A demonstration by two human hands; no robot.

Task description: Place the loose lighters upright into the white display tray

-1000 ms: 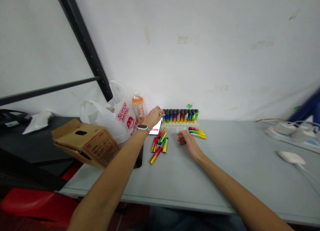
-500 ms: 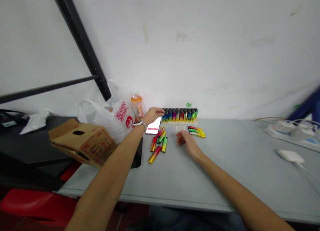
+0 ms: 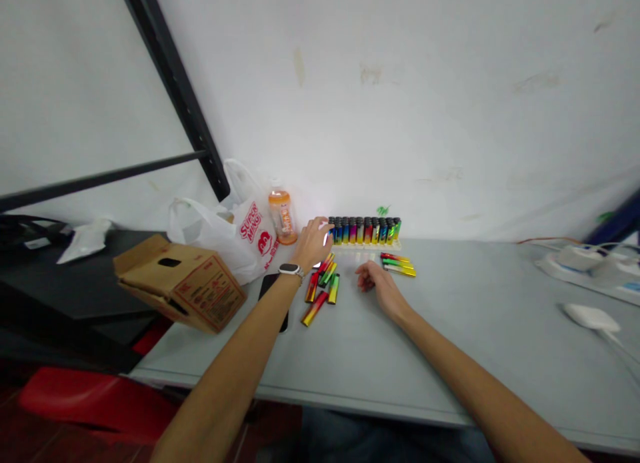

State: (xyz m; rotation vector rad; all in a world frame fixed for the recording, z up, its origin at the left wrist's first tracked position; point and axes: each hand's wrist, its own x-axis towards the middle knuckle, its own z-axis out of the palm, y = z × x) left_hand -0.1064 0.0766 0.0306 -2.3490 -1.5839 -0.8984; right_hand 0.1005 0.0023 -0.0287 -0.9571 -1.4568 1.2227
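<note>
A scuffed white wall [image 3: 450,116] backs a grey tabletop [image 3: 450,349]. At twelve o'clock, a long pale rack [image 3: 370,247] already holds upright, black-topped, multicoloured lighters [image 3: 367,232]. Unracked at its seven lies a red-green-yellow lighter pile [image 3: 334,289]. The left hand [image 3: 312,244] half-curls at nine, the right hand [image 3: 376,283] curls slackly at six; what either holds, I cannot tell. Near five lies a smaller red-green-yellow lighter stack [image 3: 400,264].

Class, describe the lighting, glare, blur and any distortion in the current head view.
Head view: soft, even light on the wall; deep shadow under the table; glints on the upright lighters; small print on the cardboard box too blurred to read; forearms seemingly stretched toward the bottom.
</note>
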